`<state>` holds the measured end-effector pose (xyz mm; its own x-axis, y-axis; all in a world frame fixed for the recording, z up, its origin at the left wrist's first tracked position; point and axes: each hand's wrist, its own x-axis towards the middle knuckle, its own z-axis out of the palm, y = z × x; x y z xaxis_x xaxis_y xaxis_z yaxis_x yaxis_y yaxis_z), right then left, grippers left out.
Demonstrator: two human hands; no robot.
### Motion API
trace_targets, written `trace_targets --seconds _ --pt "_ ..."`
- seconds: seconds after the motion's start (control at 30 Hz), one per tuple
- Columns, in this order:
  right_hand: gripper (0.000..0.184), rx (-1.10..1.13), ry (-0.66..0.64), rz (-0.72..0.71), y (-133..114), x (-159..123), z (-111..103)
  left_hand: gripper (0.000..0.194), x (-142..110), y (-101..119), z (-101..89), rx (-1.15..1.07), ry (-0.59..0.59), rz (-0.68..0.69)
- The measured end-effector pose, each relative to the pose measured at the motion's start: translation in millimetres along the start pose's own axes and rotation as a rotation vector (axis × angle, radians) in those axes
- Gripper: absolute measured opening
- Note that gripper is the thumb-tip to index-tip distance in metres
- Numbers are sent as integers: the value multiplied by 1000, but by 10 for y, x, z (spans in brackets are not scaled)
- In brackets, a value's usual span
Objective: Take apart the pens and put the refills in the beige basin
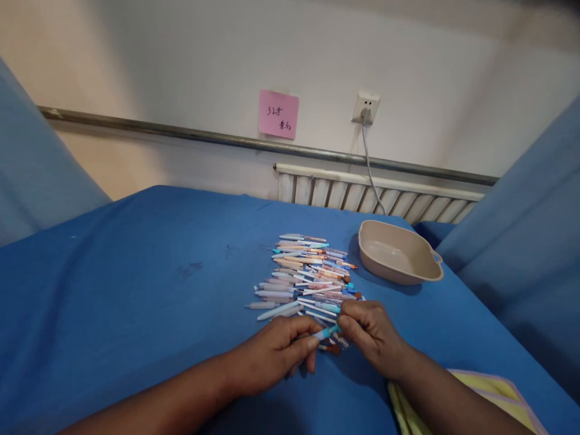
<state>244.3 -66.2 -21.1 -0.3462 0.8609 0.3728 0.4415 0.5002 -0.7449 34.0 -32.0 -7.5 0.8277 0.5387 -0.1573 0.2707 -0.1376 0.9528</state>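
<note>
A pale pen with a teal end (322, 334) is held between my two hands, low in front of the pile. My left hand (283, 350) is closed around its barrel, with thumb and fingers pinching it. At the teal end, the fingertips of my right hand (371, 332) are pinched together; what exactly they grip there is mostly hidden. Just beyond my hands lies a wide pile of pens (308, 272), with white sticks or refills among them and several small brown, orange and blue pieces at the right side.
A beige plastic basin (399, 279) stands right of the pile. Under my right forearm lies a yellow cloth (493, 393). Blue cloth (158, 290) covers the table. Behind are a radiator (353, 190), a metal rail (203, 138), a plugged socket (366, 109) and a pink note (278, 115).
</note>
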Motion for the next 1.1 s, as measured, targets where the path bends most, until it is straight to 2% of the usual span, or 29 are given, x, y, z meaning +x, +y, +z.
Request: trace_targets --seconds 0.13,0.27,0.4,0.5,0.7,0.87,0.93,1.03,1.1 --pt "46 120 7 28 28 -31 2 36 29 -43 -5 -149 16 -9" --pt "30 163 102 99 29 -35 29 39 48 -121 -29 -255 29 -27" --pt "18 152 144 15 20 -13 42 40 63 -208 -25 -295 6 -28" --pt "15 143 145 9 20 -2 40 41 73 -240 -5 -329 -11 -49" --pt "22 178 95 97 -10 8 51 42 73 -238 11 -356 -55 -42" --pt "30 141 110 73 -13 24 45 42 72 -222 20 -415 -73 -57" --pt "32 132 77 56 -14 18 36 42 68 -201 26 -436 -73 -70" --pt "36 161 22 27 -6 -5 36 40 61 -165 26 -459 -44 -108" --pt "37 173 48 35 10 -20 48 38 62 -155 20 -490 -19 -119"
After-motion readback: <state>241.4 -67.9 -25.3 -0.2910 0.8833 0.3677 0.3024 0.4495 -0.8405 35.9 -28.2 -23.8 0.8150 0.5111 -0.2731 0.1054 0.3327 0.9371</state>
